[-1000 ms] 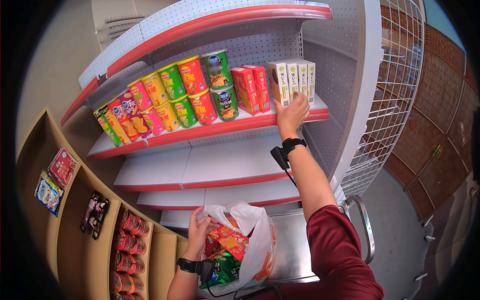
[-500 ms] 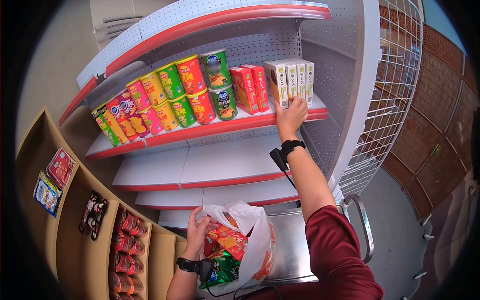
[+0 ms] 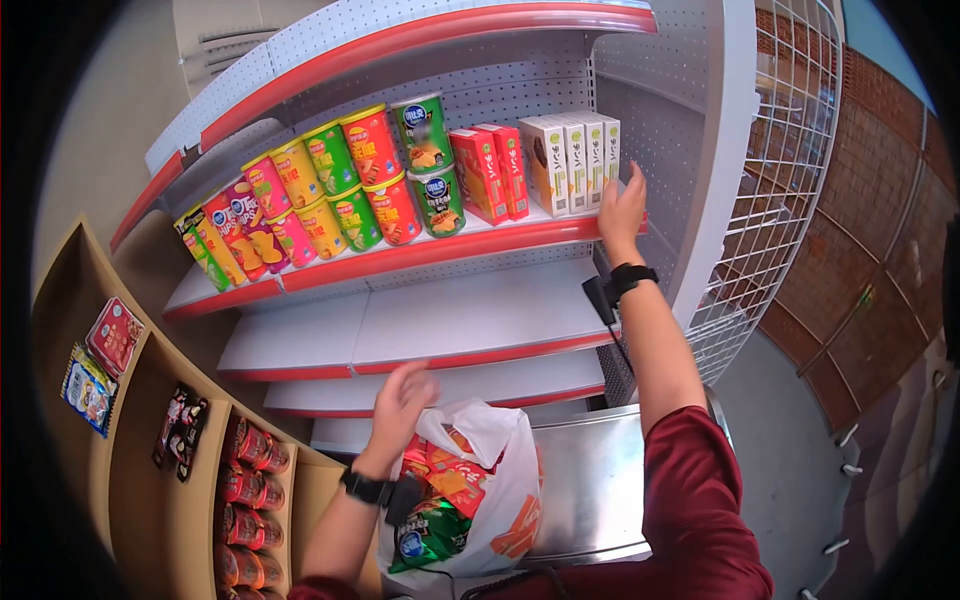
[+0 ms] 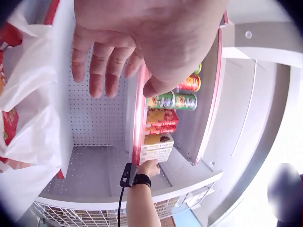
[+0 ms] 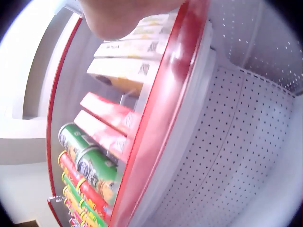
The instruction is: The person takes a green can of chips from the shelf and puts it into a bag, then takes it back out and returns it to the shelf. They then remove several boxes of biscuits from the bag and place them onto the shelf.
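Observation:
A row of several white boxes (image 3: 548, 165) stands upright on the upper shelf, near its right end. My right hand (image 3: 622, 215) is at the right end of that row, fingers extended upward beside the last box and thumb near its front. In the right wrist view, only part of this hand (image 5: 123, 16) shows, overlapping the nearest boxes. My left hand (image 3: 398, 412) hovers by the rim of a white plastic bag (image 3: 508, 450), holding nothing; in the left wrist view its fingers (image 4: 98, 64) are spread. Red and green snack packs (image 3: 440, 530) fill the bag.
Left of the white boxes stand two red boxes (image 3: 485, 175), then stacked chip canisters (image 3: 375, 150). A metal surface (image 3: 585, 480) lies beside the bag. Wooden shelving (image 3: 150, 410) with packaged food is at the left, a wire grid (image 3: 790, 180) at the right.
My right hand has moved right, from the front of the white boxes to the row's right end. The left hand has lifted a little from the bag's rim. The boxes now stand closer together.

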`<state>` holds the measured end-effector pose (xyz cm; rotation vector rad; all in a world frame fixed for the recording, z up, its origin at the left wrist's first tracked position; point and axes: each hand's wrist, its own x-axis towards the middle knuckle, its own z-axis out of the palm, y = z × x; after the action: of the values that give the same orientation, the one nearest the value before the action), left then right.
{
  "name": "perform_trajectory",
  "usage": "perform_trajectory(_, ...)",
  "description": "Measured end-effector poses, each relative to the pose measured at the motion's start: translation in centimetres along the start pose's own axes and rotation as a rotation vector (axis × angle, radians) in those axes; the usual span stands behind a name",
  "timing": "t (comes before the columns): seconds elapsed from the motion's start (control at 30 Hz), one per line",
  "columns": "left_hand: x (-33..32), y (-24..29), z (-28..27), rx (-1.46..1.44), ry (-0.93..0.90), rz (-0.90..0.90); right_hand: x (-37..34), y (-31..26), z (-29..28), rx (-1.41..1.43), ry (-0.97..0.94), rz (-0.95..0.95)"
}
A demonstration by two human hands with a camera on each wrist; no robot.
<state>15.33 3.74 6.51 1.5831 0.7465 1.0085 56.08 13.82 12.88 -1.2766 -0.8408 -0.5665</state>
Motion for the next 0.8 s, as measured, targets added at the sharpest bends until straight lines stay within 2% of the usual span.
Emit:
perform_trajectory(0.03,2.4,1.4,1.7,0.067,-0.064,0.098,0.8,0.6,-0.5,-0.023,-0.137,0.034)
perform_trajectory(0.07,4.8,2.5,3.5,0.029,-0.106,0.139,1.3,0.7,-0.8,-0.021,-0.138,0.028)
perform_trajectory(0.13,9.9,4.0,7.6,-0.059,-0.173,0.217,2.3,0.8,-1.3,0.005,-0.332,0.119)
perform_trajectory(0.17,12.7,3.9,9.5,-0.109,-0.199,0.254,2.4,0.7,-1.3,-0.033,-0.345,0.126)
perform_trajectory(0.2,15.4,3.4,11.3,-0.084,-0.194,0.315,2.5,0.9,-1.4,-0.029,-0.339,0.119)
perform_trajectory(0.27,20.5,1.7,14.1,-0.062,-0.192,0.387,2.9,1.4,-1.4,-0.048,-0.466,0.194)
perform_trajectory(0.33,23.9,0.4,16.1,0.193,-0.003,0.495,2.9,1.3,-1.1,-0.069,-0.438,0.205)
perform_trajectory(0.37,24.7,0.3,16.7,0.192,-0.007,0.496,3.1,1.1,-1.3,-0.122,-0.48,0.199)
perform_trajectory(0.4,25.0,0.8,17.3,0.347,0.068,0.476,3.1,0.7,-1.6,-0.175,-0.523,0.194)
perform_trajectory(0.43,25.3,1.3,17.8,0.503,0.143,0.454,2.9,0.2,-1.8,-0.145,-0.473,0.173)
perform_trajectory(0.57,25.4,3.1,19.0,0.531,0.11,0.413,2.8,0.9,-1.4,-0.23,-0.491,0.207)
perform_trajectory(0.63,25.5,3.7,19.1,0.559,0.091,0.349,2.6,0.9,-1.4,-0.21,-0.443,0.188)
perform_trajectory(0.8,24.8,4.6,18.9,0.561,0.083,0.373,2.2,-0.2,-2.7,-0.257,-0.392,0.197)
